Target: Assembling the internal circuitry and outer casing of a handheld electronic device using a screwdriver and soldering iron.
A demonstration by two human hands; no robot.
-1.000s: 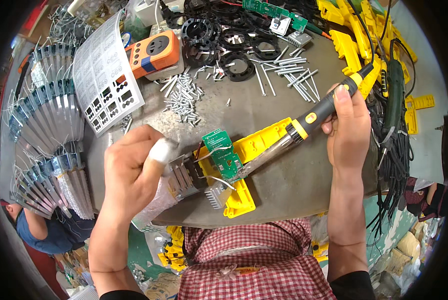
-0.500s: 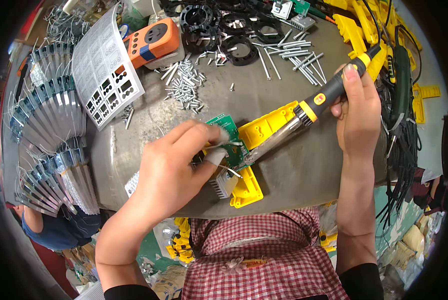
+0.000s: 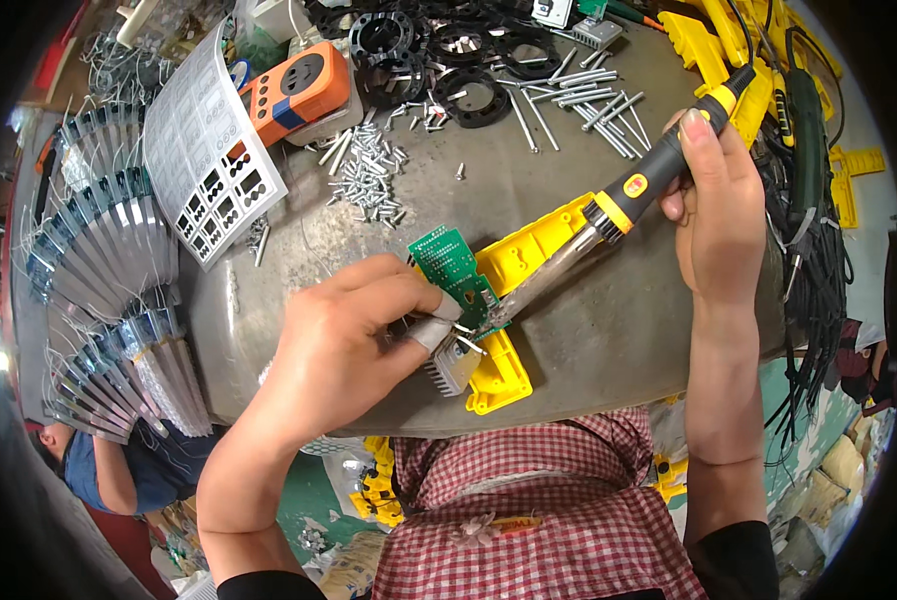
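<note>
Bright light puts a pale sheen on the grey tabletop [image 3: 608, 330]; fisheye distortion bends the black-rimmed edges.

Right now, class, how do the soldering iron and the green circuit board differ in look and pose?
The soldering iron is long and rod-like with a black-and-yellow handle; the circuit board is flat and green. The iron slants from the right hand; the board lies across the yellow casing. In this view, both overlap that casing.
</note>
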